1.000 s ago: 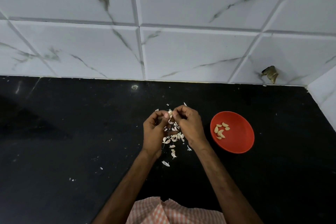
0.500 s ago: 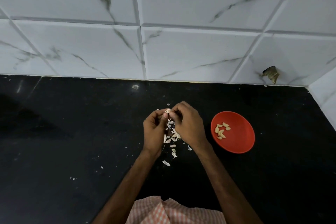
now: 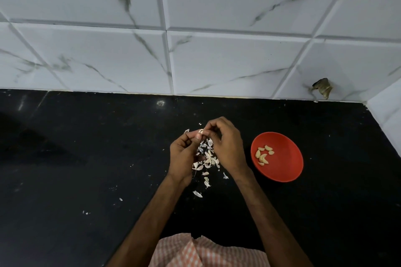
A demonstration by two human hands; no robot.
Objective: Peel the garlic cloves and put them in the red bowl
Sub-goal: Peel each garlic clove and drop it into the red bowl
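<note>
both hands (image 3: 208, 147) pinch garlic clove (image 3: 201, 131) — peeling.

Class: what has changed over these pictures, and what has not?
The right hand shifted left, its fingers closing onto the small pale garlic clove pinched by the left hand. Unchanged: round red bowl with peeled cloves, papery white skins on the black counter.

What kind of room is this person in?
Probably a kitchen. A black stone countertop meets a wall of white marble-patterned tiles, and a small round red bowl holds peeled pale garlic cloves beside scattered papery garlic skins.
</note>
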